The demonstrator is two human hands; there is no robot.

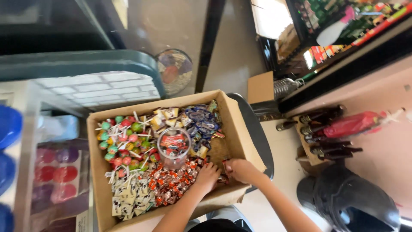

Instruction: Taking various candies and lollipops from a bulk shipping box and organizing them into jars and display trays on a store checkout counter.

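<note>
A cardboard box (240,129) full of sweets stands in front of me. Round lollipops (124,144) in many colours fill its left part, blue-wrapped sweets (201,120) lie at the back, orange-wrapped sweets (171,182) at the front. A clear plastic cup (174,148) with a few sweets stands in the middle. My left hand (208,176) rests palm down on the orange-wrapped sweets. My right hand (242,169) is closed on a small red-wrapped sweet (226,165) near the box's front right corner.
The box sits on a dark round seat (257,133). A glass counter (94,86) lies to the left, with blue lids (8,129) at the far left. Dark bottles (322,129) and a red bag stand at the right. A black helmet-like object (352,202) lies lower right.
</note>
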